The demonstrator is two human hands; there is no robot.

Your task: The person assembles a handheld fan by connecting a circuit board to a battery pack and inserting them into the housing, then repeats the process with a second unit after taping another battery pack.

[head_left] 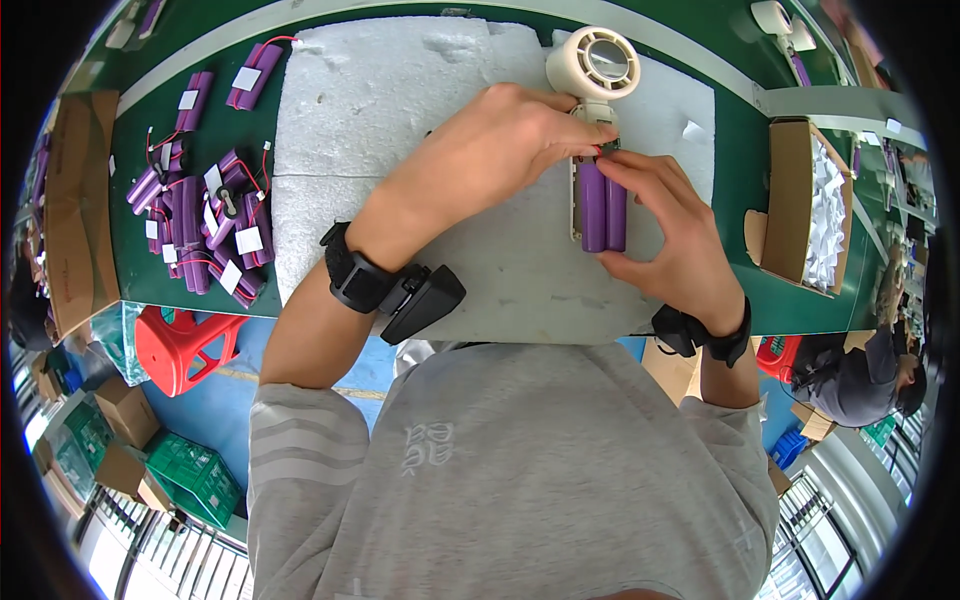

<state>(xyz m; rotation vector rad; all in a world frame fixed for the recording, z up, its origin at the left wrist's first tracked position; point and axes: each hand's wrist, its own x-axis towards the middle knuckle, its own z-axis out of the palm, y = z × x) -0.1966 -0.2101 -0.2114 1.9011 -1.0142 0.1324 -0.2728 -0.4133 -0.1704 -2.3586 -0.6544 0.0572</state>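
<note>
Left fingers closed on cream fan, right fingers around purple battery pack

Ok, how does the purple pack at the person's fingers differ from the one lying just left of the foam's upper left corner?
The handled pack lies against the cream round-headed device; the corner pack lies on the green table. The handled pack shows no white label; the corner pack has one. The handled pack runs nearly straight up the picture; the corner pack slants. Both are purple and elongated.
</note>
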